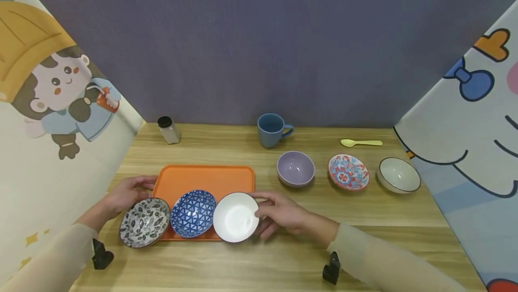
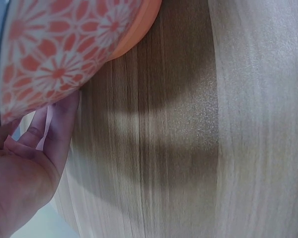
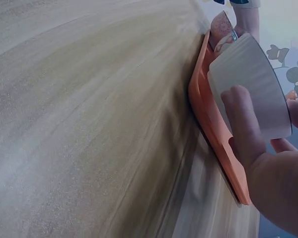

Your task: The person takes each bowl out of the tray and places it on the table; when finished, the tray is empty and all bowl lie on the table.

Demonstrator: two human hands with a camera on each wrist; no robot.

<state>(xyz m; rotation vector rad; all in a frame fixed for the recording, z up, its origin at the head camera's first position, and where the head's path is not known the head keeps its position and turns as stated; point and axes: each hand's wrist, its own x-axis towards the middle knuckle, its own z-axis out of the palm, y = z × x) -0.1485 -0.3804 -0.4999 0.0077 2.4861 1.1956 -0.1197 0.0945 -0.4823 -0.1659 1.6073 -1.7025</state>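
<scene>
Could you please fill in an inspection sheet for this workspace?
Surface: wood-grain table, with an orange tray lying on it.
Job's things: black-and-white floral bowl, blue patterned bowl and white bowl, side by side; whether the blue one rests on the tray, cannot tell.
Clutter: black-lidded jar, blue mug, yellow spoon, purple bowl, red-and-blue patterned bowl, cream bowl.
Hands: left hand holds the floral bowl; right hand holds the white bowl.
Cables: nothing seen.
Surroundings: dark back panel, cartoon-printed side panels.
</scene>
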